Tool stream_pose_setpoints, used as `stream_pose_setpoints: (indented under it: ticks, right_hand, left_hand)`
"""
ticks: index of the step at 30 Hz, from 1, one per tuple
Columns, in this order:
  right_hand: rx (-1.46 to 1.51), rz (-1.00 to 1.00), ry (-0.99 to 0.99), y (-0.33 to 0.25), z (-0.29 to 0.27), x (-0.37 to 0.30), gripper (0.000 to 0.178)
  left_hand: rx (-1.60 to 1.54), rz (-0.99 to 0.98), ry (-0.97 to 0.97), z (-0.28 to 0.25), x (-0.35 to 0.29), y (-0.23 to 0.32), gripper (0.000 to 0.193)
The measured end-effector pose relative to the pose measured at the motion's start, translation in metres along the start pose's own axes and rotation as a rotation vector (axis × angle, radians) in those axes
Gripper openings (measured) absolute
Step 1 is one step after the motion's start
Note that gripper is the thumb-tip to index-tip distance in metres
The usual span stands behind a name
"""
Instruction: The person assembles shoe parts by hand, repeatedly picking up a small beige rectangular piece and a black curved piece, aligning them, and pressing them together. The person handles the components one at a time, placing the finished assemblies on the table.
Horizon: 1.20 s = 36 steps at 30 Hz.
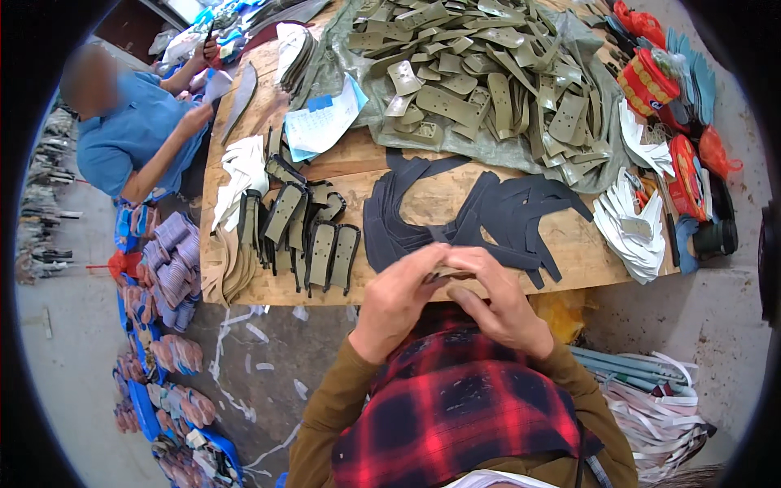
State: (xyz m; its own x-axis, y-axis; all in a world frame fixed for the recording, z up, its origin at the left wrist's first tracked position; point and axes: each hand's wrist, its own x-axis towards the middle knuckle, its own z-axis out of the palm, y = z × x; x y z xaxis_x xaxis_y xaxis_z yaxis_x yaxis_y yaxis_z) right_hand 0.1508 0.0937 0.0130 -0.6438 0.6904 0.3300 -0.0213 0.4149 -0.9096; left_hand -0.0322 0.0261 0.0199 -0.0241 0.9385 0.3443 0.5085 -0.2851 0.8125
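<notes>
My left hand and my right hand meet at the near table edge, in front of my red-and-black checked apron. Fingers of both are closed on a thin olive piece, seen edge-on and largely covered by them. Just beyond lies a heap of black fabric strips. To the left of it are several olive pieces with black edging, in a loose cluster. A big pile of bare olive pieces, some with small holes, lies on a greenish plastic sheet at the back.
White cut pieces and red packages line the table's right side. Papers lie at the back left. A person in a blue shirt stands left. Bundled parts and pale strips are on the floor.
</notes>
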Motion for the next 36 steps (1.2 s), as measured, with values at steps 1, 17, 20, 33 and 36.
stream_pose_setpoints:
  ticks: [1, 17, 20, 33, 36]
  right_hand:
    - [0.258, 0.139, 0.090, -0.011, 0.004, -0.001, 0.044]
    - [0.359, 0.495, 0.144, 0.007, 0.013, 0.006, 0.023]
    - [0.218, 0.464, 0.181, 0.008, 0.017, -0.001, 0.020]
    - [0.244, 0.401, 0.143, 0.020, 0.025, 0.010, 0.017]
    - [0.252, 0.448, 0.115, 0.017, 0.022, 0.010, 0.020]
  left_hand:
    - [0.048, 0.058, 0.078, -0.002, -0.002, -0.004, 0.042]
    - [0.042, 0.202, 0.129, 0.007, -0.038, -0.017, 0.039]
    - [0.093, 0.203, 0.129, 0.010, -0.040, -0.021, 0.039]
    - [0.167, 0.110, 0.152, 0.031, -0.034, -0.030, 0.031]
    - [0.179, 0.078, 0.169, 0.034, -0.040, -0.035, 0.031]
